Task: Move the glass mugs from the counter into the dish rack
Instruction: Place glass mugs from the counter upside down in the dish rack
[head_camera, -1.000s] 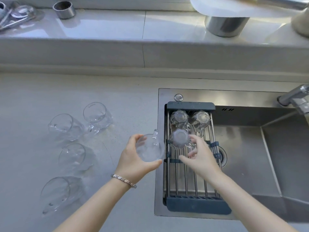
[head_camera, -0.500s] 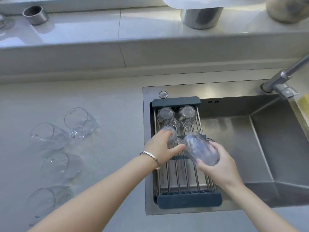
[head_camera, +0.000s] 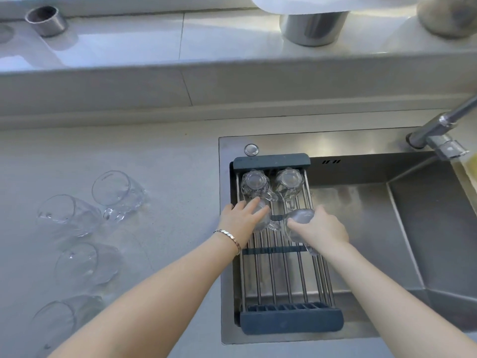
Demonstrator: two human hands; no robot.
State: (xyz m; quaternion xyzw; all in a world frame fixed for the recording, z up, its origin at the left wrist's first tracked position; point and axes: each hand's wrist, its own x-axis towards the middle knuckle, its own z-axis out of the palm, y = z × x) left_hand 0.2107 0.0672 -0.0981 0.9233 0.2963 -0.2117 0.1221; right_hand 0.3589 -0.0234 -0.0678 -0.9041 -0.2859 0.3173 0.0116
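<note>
While the sink [head_camera: 361, 228] takes up the right of the view and the pale surface [head_camera: 154, 177] the left, the dish rack [head_camera: 289, 280] bridges the sink's left end, and both hands work over its far half. Four glass mugs lie on their sides on the surface, well to the left of the rack: two at the back [head_camera: 117, 195] [head_camera: 68, 215], one nearer [head_camera: 87, 263], one at the bottom edge [head_camera: 64, 316] partly cut off by the left forearm. Two more mugs stand upside down at the rack's far end [head_camera: 254, 184] [head_camera: 288, 183]. The left hand [head_camera: 241, 222] rests its fingers [head_camera: 254, 205] over a third mug [head_camera: 263, 215] on the rods, just in front of the far-left one; whether they grip it or only steady it cannot be told. The right hand [head_camera: 320, 228] is closed round a fourth mug [head_camera: 299, 220], tilted, its handle apparently hanging toward the near side (clear glass on steel rods, so outlines are faint). Judging by position, the left hand is nearer the remaining mugs.
</note>
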